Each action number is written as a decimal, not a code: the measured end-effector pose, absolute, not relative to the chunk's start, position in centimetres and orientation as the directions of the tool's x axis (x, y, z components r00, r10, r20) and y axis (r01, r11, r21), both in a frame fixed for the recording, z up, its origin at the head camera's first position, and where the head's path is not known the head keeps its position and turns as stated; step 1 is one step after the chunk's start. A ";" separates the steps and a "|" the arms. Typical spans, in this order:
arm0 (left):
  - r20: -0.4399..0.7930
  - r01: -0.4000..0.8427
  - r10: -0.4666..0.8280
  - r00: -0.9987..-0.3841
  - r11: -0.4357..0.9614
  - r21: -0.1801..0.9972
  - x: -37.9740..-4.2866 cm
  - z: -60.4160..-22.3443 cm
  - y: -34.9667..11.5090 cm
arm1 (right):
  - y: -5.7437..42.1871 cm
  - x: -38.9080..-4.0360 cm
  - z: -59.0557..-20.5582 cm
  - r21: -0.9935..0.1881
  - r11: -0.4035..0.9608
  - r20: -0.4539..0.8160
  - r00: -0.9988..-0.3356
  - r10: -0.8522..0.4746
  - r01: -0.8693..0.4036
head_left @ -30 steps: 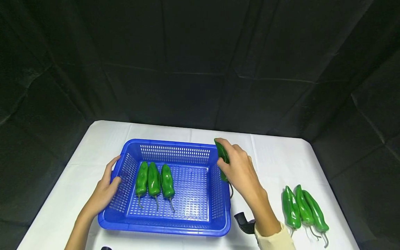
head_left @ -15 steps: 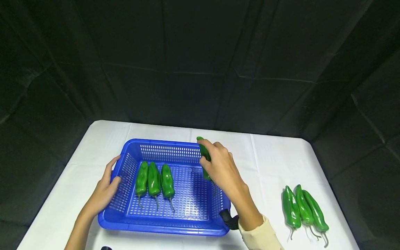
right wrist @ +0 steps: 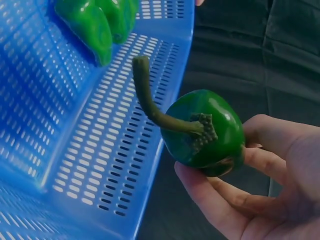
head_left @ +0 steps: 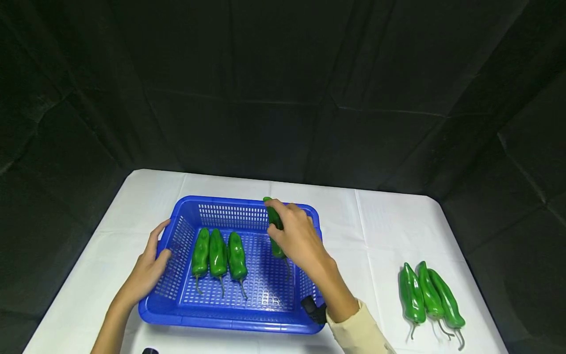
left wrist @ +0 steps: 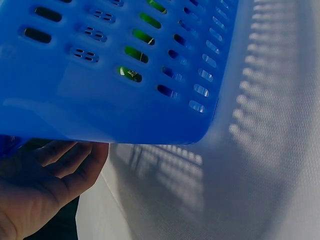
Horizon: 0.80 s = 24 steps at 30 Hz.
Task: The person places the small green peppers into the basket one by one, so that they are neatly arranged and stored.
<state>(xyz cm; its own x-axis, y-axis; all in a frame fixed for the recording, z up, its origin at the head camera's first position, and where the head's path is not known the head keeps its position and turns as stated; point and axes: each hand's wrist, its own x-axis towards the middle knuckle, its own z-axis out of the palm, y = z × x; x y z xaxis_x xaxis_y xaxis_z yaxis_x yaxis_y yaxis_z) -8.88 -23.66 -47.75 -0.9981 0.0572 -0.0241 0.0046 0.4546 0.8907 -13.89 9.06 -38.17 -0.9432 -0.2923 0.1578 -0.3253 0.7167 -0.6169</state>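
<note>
From the head, one blue basket (head_left: 190, 320) sits on a white table (head_left: 389, 226). It has three green peppers (head_left: 218, 254) in it, side by side in its left half, with their stems toward its near edge. The right hand (head_left: 297, 236) pinches one held pepper (head_left: 274, 219) between its thumb and fingers, over the right part of the basket. The left hand (head_left: 148, 270) holds on to the basket's left edge. Three loose peppers (head_left: 430, 290) lie close together on the table, well to the right of the basket. That makes seven peppers in all. A black cloth (head_left: 283, 98) is behind the basket, and a pale sleeve (head_left: 360, 332) is by its near right corner. From the left wrist, bits of green show through the holes in the basket's wall, and the left fingers reach its rim. From the right wrist, the held pepper shows its bent stem in front of the basket's rim, with the right fingers and thumb around it. Inside the basket, at least two of the green peppers show.
</note>
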 end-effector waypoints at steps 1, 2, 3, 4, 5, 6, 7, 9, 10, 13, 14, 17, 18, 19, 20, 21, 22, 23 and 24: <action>-0.024 0.004 0.057 -0.998 0.452 0.892 -8.9 -47.7 -23.7 | 8.9 -13.9 -38.2 -0.624 0.713 0.149 -0.944 -0.293 -0.320; -0.024 0.004 0.056 -0.998 0.450 0.893 -8.9 -47.7 -23.7 | 8.8 -13.9 -38.3 -0.629 0.712 0.138 -0.946 -0.293 -0.312; -0.024 0.004 0.055 -0.998 0.448 0.894 -8.9 -47.7 -23.6 | 8.7 -13.9 -38.4 -0.632 0.710 0.131 -0.947 -0.295 -0.309; -0.024 0.003 0.055 -0.998 0.448 0.894 -8.9 -47.7 -23.6 | 8.6 -14.0 -38.5 -0.638 0.707 0.125 -0.946 -0.298 -0.307; -0.024 0.003 0.055 -0.998 0.446 0.895 -8.9 -47.7 -23.6 | 8.5 -14.0 -38.6 -0.641 0.703 0.122 -0.945 -0.304 -0.309; -0.024 0.003 0.054 -0.998 0.444 0.896 -8.8 -47.7 -23.6 | 8.4 -14.1 -38.7 -0.645 0.698 0.120 -0.943 -0.310 -0.311; -0.024 0.003 0.055 -0.998 0.443 0.897 -8.8 -47.7 -23.6 | 8.3 -14.1 -38.8 -0.648 0.694 0.116 -0.942 -0.316 -0.313; -0.022 0.005 0.056 -0.998 0.443 0.897 -8.8 -47.6 -23.6 | 8.0 -14.2 -39.0 -0.638 0.698 0.117 -0.937 -0.329 -0.325; -0.021 0.006 0.057 -0.998 0.443 0.897 -8.7 -47.6 -23.6 | 7.9 -14.3 -39.1 -0.636 0.698 0.117 -0.935 -0.335 -0.329; -0.019 0.008 0.057 -0.998 0.445 0.895 -8.7 -47.6 -23.6 | 7.5 -14.4 -39.5 -0.626 0.704 0.104 -0.931 -0.351 -0.335; -0.019 0.009 0.058 -0.998 0.446 0.895 -8.7 -47.6 -23.6 | 7.3 -14.5 -39.6 -0.624 0.705 0.098 -0.929 -0.358 -0.338; -0.020 0.008 0.058 -0.998 0.447 0.894 -8.7 -47.5 -23.7 | 6.8 -14.7 -40.1 -0.630 0.701 0.068 -0.923 -0.378 -0.334; -0.021 0.007 0.059 -0.998 0.447 0.895 -8.7 -47.5 -23.7 | 6.6 -14.7 -40.2 -0.628 0.701 0.064 -0.920 -0.387 -0.338; -0.023 0.006 0.060 -0.998 0.445 0.895 -8.7 -47.6 -23.7 | 6.5 -14.8 -40.4 -0.630 0.699 0.055 -0.918 -0.394 -0.338; -0.025 0.004 0.059 -0.998 0.445 0.896 -8.7 -47.6 -23.7 | 6.3 -14.8 -40.6 -0.630 0.699 0.046 -0.915 -0.401 -0.338; -0.026 0.003 0.059 -0.998 0.445 0.896 -8.7 -47.6 -23.7 | 6.2 -14.9 -40.8 -0.629 0.698 0.042 -0.913 -0.407 -0.340; -0.027 0.002 0.059 -0.998 0.444 0.896 -8.7 -47.6 -23.7 | 6.1 -14.9 -41.0 -0.633 0.696 0.035 -0.910 -0.412 -0.340; -0.028 0.001 0.059 -0.998 0.444 0.896 -8.7 -47.6 -23.7 | 6.0 -14.9 -41.2 -0.636 0.694 0.028 -0.909 -0.416 -0.337; -0.029 0.000 0.059 -0.998 0.443 0.897 -8.7 -47.7 -23.7 | 6.0 -14.9 -41.4 -0.638 0.694 0.018 -0.908 -0.419 -0.333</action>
